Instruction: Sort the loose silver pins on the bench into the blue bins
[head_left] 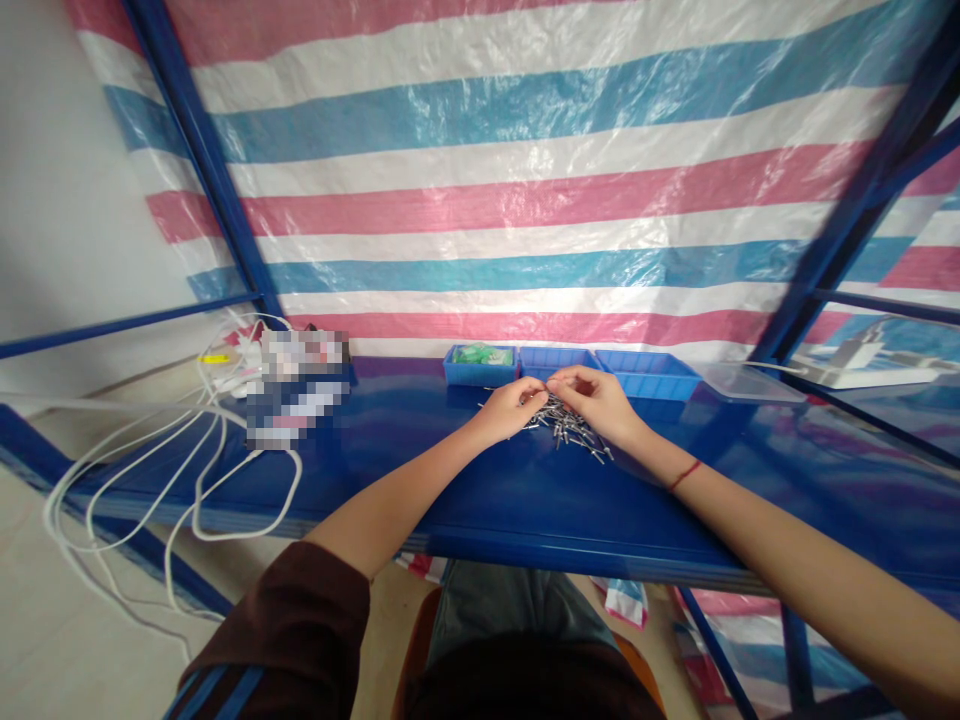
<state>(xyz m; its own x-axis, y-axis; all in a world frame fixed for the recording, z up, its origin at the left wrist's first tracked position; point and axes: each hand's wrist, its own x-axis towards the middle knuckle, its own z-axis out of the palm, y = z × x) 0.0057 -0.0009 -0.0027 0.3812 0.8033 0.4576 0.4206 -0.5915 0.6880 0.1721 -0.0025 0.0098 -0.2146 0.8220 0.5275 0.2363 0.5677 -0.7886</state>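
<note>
On the blue shelf [465,500] lies a loose pile of small, thin metal pieces [574,432] that look like rivets. Just over its left side is my left hand [511,410], thumb and fingers closed in a pinch. My right hand [600,402] hovers over the right side, its thumb and forefinger also pinched, close to the left fingertips. Whatever sits between the fingertips is too small or too hidden to make out. Behind the hands stand a blue bin holding green packets [481,362] and two more blue bins, a middle bin [555,362] and a right bin [649,376].
White cables [202,470] loop over the shelf's left end beside blurred-out items [300,390]. A clear plastic lid [739,382] lies right of the bins, and a white power strip [862,365] stands farther right. Blue frame posts [202,150] and striped sheeting [525,210] enclose the back.
</note>
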